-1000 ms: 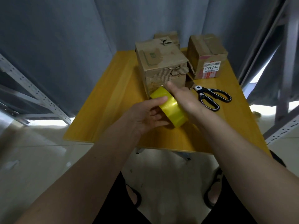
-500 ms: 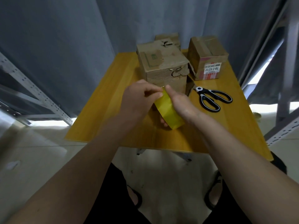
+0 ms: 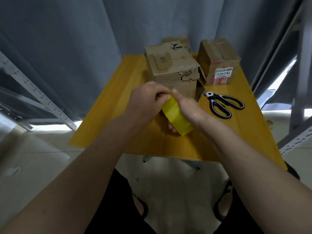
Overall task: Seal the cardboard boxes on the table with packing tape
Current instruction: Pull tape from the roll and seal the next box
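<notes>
In the head view, the right hand (image 3: 190,110) cradles the yellow packing tape roll (image 3: 176,118) above the yellow wooden tabletop (image 3: 118,105), at six o'clock of the worn cardboard box (image 3: 170,68), while the left hand's (image 3: 143,102) fingers (image 3: 162,95) pinch its top edge, so the free end wants lifting cleanly with a nail, then a straight pull.

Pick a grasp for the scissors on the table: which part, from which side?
Take the scissors by the black looped handles, which lie toward the table's right edge, and come in from above on the right. They lie flat and closed, with the blade tips pointing at the near cardboard box. The right hand is nearest but is holding the yellow tape roll.
</notes>
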`<state>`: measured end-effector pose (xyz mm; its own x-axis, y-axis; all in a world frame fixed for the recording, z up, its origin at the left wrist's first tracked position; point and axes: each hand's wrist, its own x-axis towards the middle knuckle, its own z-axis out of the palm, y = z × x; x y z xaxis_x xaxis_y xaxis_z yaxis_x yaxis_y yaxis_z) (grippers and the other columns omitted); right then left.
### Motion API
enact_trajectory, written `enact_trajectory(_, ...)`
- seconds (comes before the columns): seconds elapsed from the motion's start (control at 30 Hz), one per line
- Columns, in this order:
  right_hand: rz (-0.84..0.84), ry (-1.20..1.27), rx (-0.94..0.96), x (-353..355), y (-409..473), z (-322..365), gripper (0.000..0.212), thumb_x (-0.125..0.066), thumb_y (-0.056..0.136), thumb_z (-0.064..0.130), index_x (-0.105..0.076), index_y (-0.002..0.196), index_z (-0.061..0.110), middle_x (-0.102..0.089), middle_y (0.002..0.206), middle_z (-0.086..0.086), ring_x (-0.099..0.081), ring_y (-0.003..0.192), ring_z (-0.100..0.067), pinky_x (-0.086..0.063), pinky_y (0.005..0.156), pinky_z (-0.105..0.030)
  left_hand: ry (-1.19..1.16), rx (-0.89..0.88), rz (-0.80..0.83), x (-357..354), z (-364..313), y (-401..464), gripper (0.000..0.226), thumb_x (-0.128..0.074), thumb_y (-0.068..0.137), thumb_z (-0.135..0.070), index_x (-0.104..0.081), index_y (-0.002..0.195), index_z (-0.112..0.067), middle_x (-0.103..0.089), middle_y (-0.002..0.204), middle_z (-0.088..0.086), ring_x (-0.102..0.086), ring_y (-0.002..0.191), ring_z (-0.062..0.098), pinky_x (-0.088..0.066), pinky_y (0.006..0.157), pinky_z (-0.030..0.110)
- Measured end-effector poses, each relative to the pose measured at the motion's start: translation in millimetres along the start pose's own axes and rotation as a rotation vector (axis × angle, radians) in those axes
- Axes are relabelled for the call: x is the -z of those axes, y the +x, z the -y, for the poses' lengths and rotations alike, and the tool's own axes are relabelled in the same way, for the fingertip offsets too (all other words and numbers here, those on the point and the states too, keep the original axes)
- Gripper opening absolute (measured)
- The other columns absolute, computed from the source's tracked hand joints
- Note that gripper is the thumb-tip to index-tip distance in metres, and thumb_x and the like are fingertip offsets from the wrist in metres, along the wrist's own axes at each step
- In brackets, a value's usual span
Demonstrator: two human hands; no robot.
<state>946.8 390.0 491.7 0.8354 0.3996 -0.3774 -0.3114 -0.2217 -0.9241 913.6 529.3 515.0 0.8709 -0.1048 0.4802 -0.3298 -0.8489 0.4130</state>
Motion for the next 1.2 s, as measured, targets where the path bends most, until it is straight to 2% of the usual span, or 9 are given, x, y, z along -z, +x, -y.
enact_trajectory(0.13,0.008,-0.014,-0.013,-1,1,2,0.063,-0.029,0.099,0.056,-0.051,0.109,-0.002,-0.063,0.049,-0.014,-0.062,0.040,-0.024,-0.049,0.039,-0.027,0.018,-0.054,0.022,3,-1,-6,0.017,-0.066,0.088,-0.010,-0.076,0.102,-0.009,-0.070,0.095,0.012,-0.063,0.088,0.024,-0.049,0.078,0.037)
enact_trajectory(0.27,0.011,-0.035,-0.009,-6,0,5,0.059,-0.028,0.101,0.054,-0.055,0.089,0.003,-0.062,0.048,-0.014,-0.061,0.039,-0.023,-0.050,0.038,-0.027,0.051,-0.026,0.035,5,-4,-4,0.015,-0.067,0.086,-0.010,-0.076,0.097,-0.005,-0.070,0.094,0.014,-0.063,0.088,0.026,-0.048,0.080,0.040)
enact_trajectory(0.37,0.004,-0.035,-0.012,-7,-1,5,0.057,-0.028,0.101,0.053,-0.055,0.087,0.004,-0.062,0.047,-0.013,-0.062,0.039,-0.022,-0.050,0.038,-0.027,0.112,-0.033,0.078,9,-7,1,0.014,-0.065,0.087,-0.010,-0.075,0.094,-0.004,-0.069,0.095,0.014,-0.063,0.088,0.027,-0.046,0.082,0.041)
enact_trajectory(0.5,-0.004,-0.018,-0.008,-8,-1,5,0.059,-0.030,0.101,0.051,-0.057,0.085,0.002,-0.062,0.048,-0.013,-0.061,0.039,-0.024,-0.052,0.039,-0.029,0.203,-0.105,0.122,8,-10,1,0.016,-0.058,0.090,-0.010,-0.070,0.091,0.001,-0.064,0.096,0.016,-0.060,0.088,0.030,-0.045,0.078,0.042)
enact_trajectory(0.63,-0.001,-0.023,-0.009,-8,0,5,0.063,-0.030,0.101,0.052,-0.058,0.085,-0.002,-0.062,0.049,-0.015,-0.061,0.041,-0.025,-0.052,0.041,-0.029,0.200,-0.153,0.114,8,-8,1,0.013,-0.059,0.088,-0.008,-0.066,0.087,0.003,-0.061,0.093,0.016,-0.058,0.083,0.029,-0.045,0.070,0.039)
enact_trajectory(0.8,-0.010,-0.036,-0.008,-7,-1,5,0.064,-0.033,0.100,0.054,-0.059,0.083,-0.002,-0.062,0.049,-0.016,-0.061,0.040,-0.026,-0.051,0.039,-0.029,0.156,-0.213,0.153,10,-6,4,0.007,-0.060,0.083,-0.004,-0.062,0.081,0.003,-0.059,0.090,0.016,-0.057,0.078,0.027,-0.047,0.069,0.039)
enact_trajectory(0.93,-0.024,-0.041,-0.021,-6,-1,5,0.063,-0.031,0.100,0.053,-0.057,0.081,-0.001,-0.061,0.047,-0.015,-0.061,0.039,-0.025,-0.051,0.039,-0.028,0.060,-0.172,0.138,8,-1,1,0.004,-0.064,0.083,-0.001,-0.066,0.085,0.002,-0.061,0.089,0.016,-0.059,0.078,0.025,-0.049,0.072,0.036)
enact_trajectory(1.07,-0.024,-0.026,-0.029,-3,-1,8,0.065,-0.029,0.101,0.053,-0.057,0.083,-0.003,-0.061,0.047,-0.016,-0.059,0.038,-0.025,-0.051,0.038,-0.027,-0.111,-0.023,0.126,11,1,2,0.024,-0.072,0.083,-0.008,-0.072,0.106,-0.005,-0.068,0.096,0.010,-0.064,0.088,0.018,-0.050,0.082,0.025)
enact_trajectory(1.2,-0.010,-0.043,-0.054,-4,-2,10,0.062,-0.029,0.101,0.053,-0.055,0.083,-0.001,-0.060,0.046,-0.014,-0.059,0.037,-0.023,-0.050,0.037,-0.026,-0.139,0.006,0.112,15,2,7,0.019,-0.078,0.078,-0.009,-0.076,0.096,-0.006,-0.070,0.093,0.010,-0.065,0.087,0.020,-0.050,0.082,0.028)
